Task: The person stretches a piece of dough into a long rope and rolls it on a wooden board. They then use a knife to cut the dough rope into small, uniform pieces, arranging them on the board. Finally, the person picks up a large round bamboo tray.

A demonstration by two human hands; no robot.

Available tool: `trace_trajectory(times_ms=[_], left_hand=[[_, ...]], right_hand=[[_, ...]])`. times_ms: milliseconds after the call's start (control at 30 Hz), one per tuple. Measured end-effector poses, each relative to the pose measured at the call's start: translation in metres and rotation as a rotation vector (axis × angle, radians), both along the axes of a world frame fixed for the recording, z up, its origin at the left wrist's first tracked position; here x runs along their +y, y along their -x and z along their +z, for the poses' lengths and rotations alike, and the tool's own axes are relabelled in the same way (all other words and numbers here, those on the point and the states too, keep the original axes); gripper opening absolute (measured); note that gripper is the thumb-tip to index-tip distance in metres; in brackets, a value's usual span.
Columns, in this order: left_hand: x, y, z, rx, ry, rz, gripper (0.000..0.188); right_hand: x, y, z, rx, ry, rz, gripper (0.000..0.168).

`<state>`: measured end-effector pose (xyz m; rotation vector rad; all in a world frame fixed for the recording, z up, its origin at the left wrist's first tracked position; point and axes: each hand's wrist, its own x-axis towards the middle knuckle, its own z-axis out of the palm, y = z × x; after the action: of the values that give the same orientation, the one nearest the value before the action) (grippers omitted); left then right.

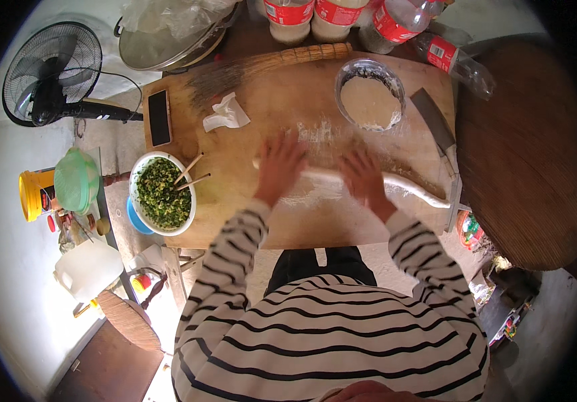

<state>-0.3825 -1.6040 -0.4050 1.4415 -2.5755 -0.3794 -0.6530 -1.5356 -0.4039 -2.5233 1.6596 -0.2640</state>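
A long rope of white dough [414, 188] runs across the floured wooden board [238, 206], its right end near the board's right edge. My left hand [282, 163] lies flat over the rope's left part, fingers spread. Over its middle rests my right hand [363, 173], palm down and fingers apart. Both hands are blurred and hide the dough beneath them. Loose flour [316, 131] is scattered beyond and in front of the rope. Behind my right hand stands a clear bowl [339, 95] of flour [371, 103]. A cleaver [431, 114] lies along the board's right side.
At left, a white bowl [192, 206] holds chopped green filling [163, 193] and two chopsticks [190, 168]. A phone [159, 118], crumpled tissue [226, 113] and straw whisk broom [288, 58] lie farther back. Plastic bottles [331, 20] line the rear; a fan [52, 75] stands left.
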Motion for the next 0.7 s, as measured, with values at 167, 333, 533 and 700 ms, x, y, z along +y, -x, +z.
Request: trace_trajectory(times_ms=[167,333,533,700], left_hand=[[-0.053,0.003,0.006,0.054,0.142,0.024,0.047],[0.098,-0.045,0.001,0.006,-0.109,-0.004,0.053],[-0.041,-0.038,-0.008,0.024,0.158,0.005,0.050],[-0.059,0.028,0.033,0.407,0.063,0.309,0.040]], right_hand=[[-0.045,-0.005,0.012,-0.003,-0.060,-0.120,0.048],[0.059,0.019,0.005,-0.086,-0.101,0.065,0.045],[-0.024,0.034,0.021,-0.110,-0.023,0.015,0.045],[-0.040,0.010,0.018,-0.375,-0.044,-0.057,0.045]])
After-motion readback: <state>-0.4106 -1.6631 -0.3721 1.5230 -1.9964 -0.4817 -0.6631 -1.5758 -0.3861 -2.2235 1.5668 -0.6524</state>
